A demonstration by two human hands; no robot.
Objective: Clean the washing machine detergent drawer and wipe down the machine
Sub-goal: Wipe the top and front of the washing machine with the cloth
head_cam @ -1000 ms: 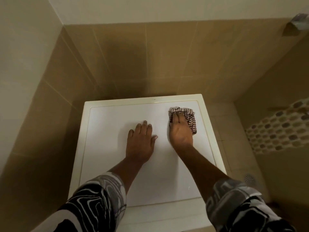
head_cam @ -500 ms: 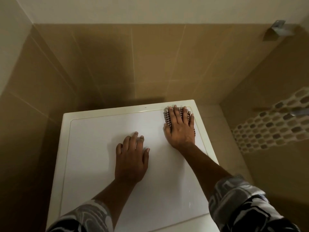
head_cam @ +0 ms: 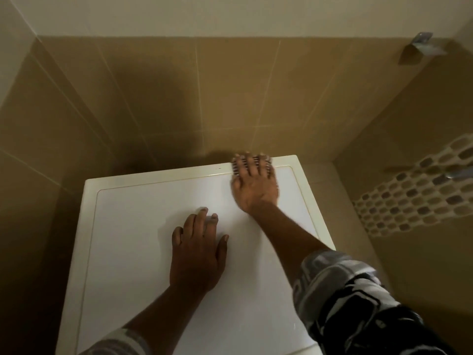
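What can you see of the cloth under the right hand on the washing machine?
The cloth is small, with a dark-and-light checked or striped weave, blurred here. It lies flat near the far right corner of the washing machine top, over its cream rim beside the tiled wall. The right hand presses it with spread, straight fingers and covers most of it; only strips show between the fingers and at the hand's sides.
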